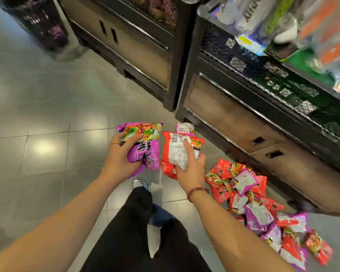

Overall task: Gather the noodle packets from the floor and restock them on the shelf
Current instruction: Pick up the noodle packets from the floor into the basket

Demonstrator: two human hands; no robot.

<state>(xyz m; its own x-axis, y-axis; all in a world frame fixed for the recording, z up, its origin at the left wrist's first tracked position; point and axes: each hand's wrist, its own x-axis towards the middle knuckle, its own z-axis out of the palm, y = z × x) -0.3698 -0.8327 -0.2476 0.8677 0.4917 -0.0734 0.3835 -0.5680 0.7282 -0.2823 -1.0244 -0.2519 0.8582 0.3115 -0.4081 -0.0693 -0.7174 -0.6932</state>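
Both arms reach forward and down. The left hand (119, 156) grips a purple noodle packet (143, 146); the right hand (192, 169) clutches a red noodle packet (177, 152). More packets (263, 209) lie heaped on the tiled floor (47, 114) beside the shelf (243, 118).

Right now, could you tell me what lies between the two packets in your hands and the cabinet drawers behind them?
In the head view, one small purple packet lies on the floor tiles beyond the red packet; otherwise bare.
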